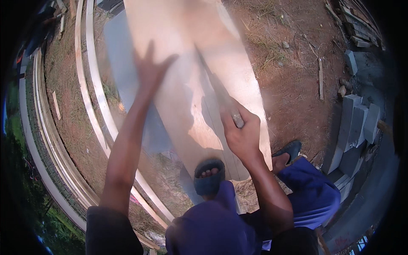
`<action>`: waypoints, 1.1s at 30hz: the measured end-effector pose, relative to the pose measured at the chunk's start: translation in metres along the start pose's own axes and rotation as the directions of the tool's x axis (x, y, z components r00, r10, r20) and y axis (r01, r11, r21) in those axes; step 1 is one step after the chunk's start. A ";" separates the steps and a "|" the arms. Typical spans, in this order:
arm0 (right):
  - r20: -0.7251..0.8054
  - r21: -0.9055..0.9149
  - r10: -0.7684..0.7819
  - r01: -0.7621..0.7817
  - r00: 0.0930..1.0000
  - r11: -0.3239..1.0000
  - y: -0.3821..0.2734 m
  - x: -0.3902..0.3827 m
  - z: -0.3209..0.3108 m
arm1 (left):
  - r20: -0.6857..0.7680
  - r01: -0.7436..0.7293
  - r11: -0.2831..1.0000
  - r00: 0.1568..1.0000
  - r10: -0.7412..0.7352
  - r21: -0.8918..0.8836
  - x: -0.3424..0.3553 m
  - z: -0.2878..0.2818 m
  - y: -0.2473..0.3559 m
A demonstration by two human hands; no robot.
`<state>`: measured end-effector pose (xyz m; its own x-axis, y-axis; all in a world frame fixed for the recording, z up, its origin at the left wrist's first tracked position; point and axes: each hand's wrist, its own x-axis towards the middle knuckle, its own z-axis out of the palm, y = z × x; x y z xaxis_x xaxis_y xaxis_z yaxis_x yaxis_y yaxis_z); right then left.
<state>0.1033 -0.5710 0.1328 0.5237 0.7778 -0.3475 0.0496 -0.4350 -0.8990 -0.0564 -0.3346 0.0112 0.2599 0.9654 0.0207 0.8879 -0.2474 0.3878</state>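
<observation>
A pale plywood board [178, 114] lies lengthwise before me. My left hand [151, 70] rests on it toward the upper left, fingers spread. My right hand [244, 136] grips the worn handle of what looks like a handsaw, whose blurred blade [214, 85] reaches forward along a long dark line in the board. Its exact edge is hard to make out. A thin drawn line runs near my sandaled left foot [208, 174], which presses on the board's near end. My other foot [287, 155] is beside the board on the right.
A bluish sheet [119, 72] lies under the board. Long timber battens [91, 63] lie to the left on dirt and dry grass. Grey concrete blocks [352, 121] are stacked at the right, with scrap wood [357, 29] behind them and loose sticks [321, 76] on the soil.
</observation>
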 end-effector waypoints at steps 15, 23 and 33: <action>0.049 -0.006 0.209 -0.209 0.977 0.978 -0.015 -0.059 -0.033 | 0.037 0.048 0.998 0.998 -0.047 -0.041 -0.006 -0.007 0.004; -0.035 -0.036 0.090 -0.091 0.995 0.995 0.002 -0.050 -0.023 | 0.023 0.066 0.995 0.998 -0.065 -0.070 -0.003 -0.012 0.006; 0.007 -0.100 0.053 -0.052 0.999 0.994 -0.006 0.040 0.006 | -0.036 -0.025 1.000 0.999 0.025 0.012 0.003 0.004 0.007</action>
<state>0.1186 -0.5348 0.1232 0.5199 0.7568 -0.3961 0.1071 -0.5178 -0.8488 -0.0476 -0.3334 0.0103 0.2685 0.9612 0.0636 0.8859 -0.2723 0.3756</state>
